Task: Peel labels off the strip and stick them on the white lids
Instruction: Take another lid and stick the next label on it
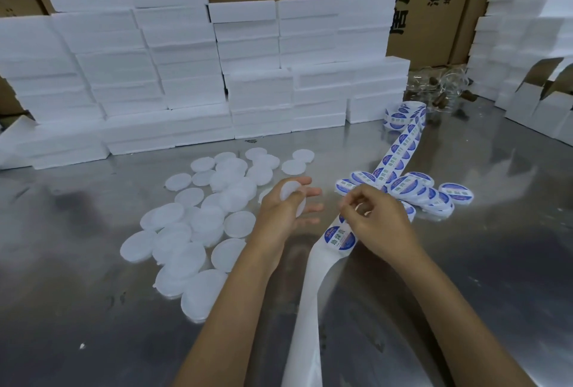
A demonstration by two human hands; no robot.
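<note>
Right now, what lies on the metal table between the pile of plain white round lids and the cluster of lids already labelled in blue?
In the head view, both hands: the left hand grips one plain white lid, and the right hand pinches at the label strip.

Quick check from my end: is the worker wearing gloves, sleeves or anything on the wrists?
No. The left hand and right hand are both bare, with no gloves, rings, watch or bands visible. Both forearms are uncovered down to the frame's bottom edge, so no sleeves show.
</note>
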